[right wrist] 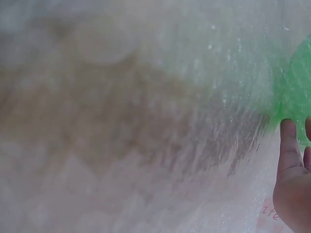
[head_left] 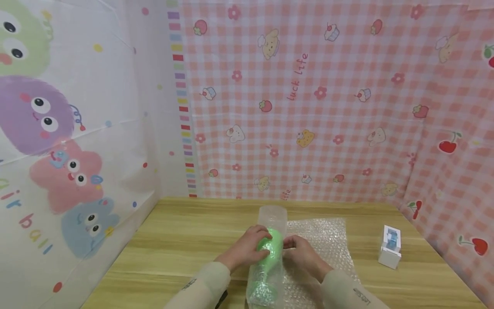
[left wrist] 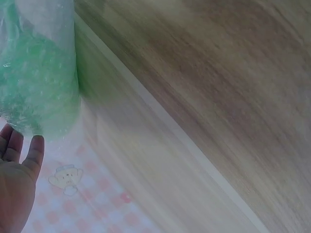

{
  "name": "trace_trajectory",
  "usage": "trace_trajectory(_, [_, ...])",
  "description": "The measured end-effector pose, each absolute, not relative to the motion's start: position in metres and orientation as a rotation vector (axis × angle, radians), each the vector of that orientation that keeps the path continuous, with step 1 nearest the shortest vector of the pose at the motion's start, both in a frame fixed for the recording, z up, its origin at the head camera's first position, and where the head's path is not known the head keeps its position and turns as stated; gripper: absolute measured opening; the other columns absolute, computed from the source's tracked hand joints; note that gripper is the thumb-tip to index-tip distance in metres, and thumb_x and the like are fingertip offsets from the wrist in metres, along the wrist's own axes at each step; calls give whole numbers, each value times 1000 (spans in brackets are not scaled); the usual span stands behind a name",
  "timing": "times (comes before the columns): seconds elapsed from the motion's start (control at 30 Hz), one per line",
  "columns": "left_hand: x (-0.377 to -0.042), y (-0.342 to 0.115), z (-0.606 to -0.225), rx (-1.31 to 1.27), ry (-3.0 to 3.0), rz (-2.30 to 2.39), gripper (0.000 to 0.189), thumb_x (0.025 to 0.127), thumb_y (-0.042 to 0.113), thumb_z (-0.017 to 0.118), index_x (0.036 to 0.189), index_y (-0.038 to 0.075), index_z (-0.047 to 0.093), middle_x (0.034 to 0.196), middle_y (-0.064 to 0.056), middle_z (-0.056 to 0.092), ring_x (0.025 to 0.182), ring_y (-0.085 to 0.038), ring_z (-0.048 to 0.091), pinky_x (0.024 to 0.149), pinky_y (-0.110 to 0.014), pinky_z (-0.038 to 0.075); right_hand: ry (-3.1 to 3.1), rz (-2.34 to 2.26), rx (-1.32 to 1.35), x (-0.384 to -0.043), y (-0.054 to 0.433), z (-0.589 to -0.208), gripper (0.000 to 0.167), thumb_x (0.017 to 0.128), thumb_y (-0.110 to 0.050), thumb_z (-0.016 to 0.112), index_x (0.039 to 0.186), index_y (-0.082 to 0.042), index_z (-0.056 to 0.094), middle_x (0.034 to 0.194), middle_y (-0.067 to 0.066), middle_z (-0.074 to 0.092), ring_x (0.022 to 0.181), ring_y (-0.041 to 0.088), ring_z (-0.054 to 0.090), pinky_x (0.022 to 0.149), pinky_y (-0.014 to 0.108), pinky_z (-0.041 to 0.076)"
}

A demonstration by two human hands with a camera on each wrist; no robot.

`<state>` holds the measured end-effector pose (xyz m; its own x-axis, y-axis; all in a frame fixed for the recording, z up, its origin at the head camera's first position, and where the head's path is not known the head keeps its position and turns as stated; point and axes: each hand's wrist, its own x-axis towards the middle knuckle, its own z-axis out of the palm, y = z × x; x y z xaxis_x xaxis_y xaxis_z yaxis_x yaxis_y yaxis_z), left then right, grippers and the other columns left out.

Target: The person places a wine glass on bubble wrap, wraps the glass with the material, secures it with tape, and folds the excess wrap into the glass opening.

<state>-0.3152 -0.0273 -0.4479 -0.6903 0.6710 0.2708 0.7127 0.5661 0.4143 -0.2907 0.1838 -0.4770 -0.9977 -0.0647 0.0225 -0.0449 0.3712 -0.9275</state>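
A green object, wide at both ends and narrow between, lies rolled inside clear bubble wrap; its exact kind is hard to tell through the wrap. My left hand grips the roll from the left, thumb and fingers spread over its top. On the right side, my right hand touches the roll with its fingertips. The loose bubble wrap sheet stretches flat under that hand. In the left wrist view, the fingers meet the wrapped green end. An extended finger touches the wrap in the right wrist view.
A small white box with a blue item in its top stands on the wooden table at the right. Patterned cloths hang behind and along both sides. Something dark shows beside the left sleeve.
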Motion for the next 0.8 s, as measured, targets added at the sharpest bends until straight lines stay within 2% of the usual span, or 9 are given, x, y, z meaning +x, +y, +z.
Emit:
trace_trajectory(0.17, [-315, -30, -448, -1193, -2724, -776, 33, 93, 16, 66, 125, 6, 64, 134, -11, 51, 127, -28, 46, 107, -39, 40, 2561, -1774, -96, -290, 181, -476, 31, 78, 3, 74, 106, 8, 60, 98, 13, 67, 93, 26, 63, 84, 42, 54])
trace_trajectory(0.43, [-313, -30, -444, -1197, -2754, -781, 38, 93, 8, 56, 130, 6, 64, 139, -11, 50, 131, -27, 44, 109, -41, 39, 2621, -1676, -26, -291, 181, -475, 30, 81, 1, 72, 108, 5, 60, 103, 12, 67, 103, 32, 62, 94, 52, 49])
trace_trajectory(0.67, [-313, -31, -447, -1221, -2754, -726, 45, 93, 10, 60, 137, 7, 55, 143, -11, 49, 134, -27, 42, 112, -40, 35, 2588, -1719, -37, -292, 182, -477, 31, 80, 3, 73, 107, 7, 59, 102, 13, 67, 102, 32, 63, 92, 50, 51])
trace_trajectory(0.8, [-312, -30, -448, -1223, -2753, -704, 42, 94, 11, 61, 135, 7, 58, 144, -11, 47, 135, -28, 41, 112, -40, 35, 2611, -1651, 20, -292, 181, -476, 30, 83, 0, 72, 109, 4, 59, 103, 11, 67, 102, 31, 62, 94, 52, 49])
